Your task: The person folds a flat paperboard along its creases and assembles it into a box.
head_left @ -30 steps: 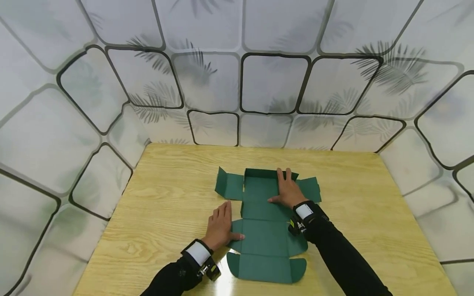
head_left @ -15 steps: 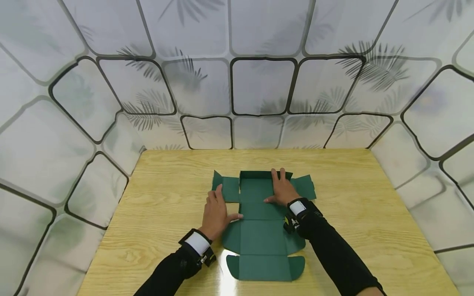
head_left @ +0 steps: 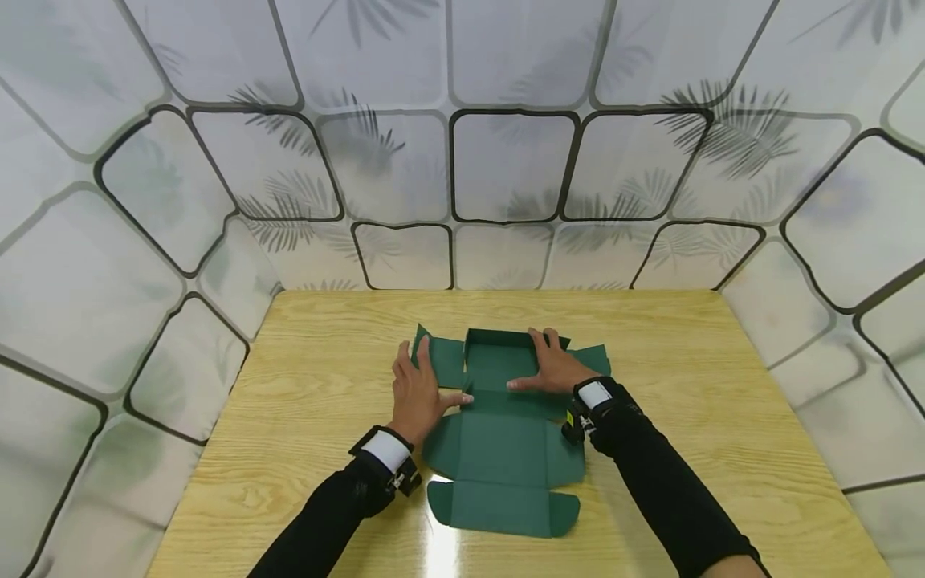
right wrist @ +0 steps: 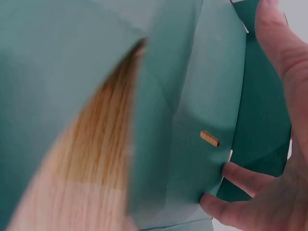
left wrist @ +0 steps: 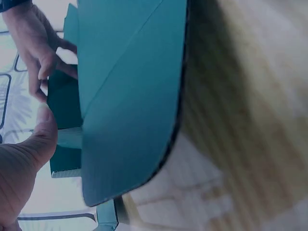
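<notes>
pale yellow wood-grain tabletop [head_left: 325,369] spreading under and around the fingers [head_left: 424,353], white wall covering [head_left: 515,164], perhaps fabric, beyond them, black and grey rounded-square outlines [head_left: 516,112], grey palm-frond prints [head_left: 747,132]

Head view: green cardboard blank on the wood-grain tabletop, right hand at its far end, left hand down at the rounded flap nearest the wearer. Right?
The left hand is misplaced. The head view shows it farther up, beside the far left flap of the green cardboard blank, not at the rounded flap nearest the wearer. The rest stands.
</notes>
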The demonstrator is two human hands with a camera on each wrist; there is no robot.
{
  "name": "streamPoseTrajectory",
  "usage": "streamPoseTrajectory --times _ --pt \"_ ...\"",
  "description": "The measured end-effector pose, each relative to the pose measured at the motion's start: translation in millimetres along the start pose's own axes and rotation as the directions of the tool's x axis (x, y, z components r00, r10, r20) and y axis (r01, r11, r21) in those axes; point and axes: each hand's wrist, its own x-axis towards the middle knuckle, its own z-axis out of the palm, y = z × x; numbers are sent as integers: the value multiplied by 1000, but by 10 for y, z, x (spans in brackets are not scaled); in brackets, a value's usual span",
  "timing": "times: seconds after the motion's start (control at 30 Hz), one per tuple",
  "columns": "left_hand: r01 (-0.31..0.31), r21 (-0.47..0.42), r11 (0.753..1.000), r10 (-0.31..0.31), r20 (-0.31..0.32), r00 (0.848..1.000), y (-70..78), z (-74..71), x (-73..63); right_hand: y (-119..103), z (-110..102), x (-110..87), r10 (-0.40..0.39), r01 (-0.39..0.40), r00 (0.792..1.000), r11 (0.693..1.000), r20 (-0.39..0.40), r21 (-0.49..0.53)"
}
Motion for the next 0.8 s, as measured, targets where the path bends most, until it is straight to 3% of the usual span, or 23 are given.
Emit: streamPoseTrajectory --times 0.27,0.47,0.8 --pt "151 -124 981 -140 89 986 38 -37 188 -20 -95 -22 -12 5 996 996 83 84" --pt "279 -175 944 -245 190 951 42 -33 310 -62 -148 -46 1 -10 993 997 118 72" --pt "387 -179 904 -328 287 900 37 -54 469 -81 -239 -3 32 -44 981 997 190 60"
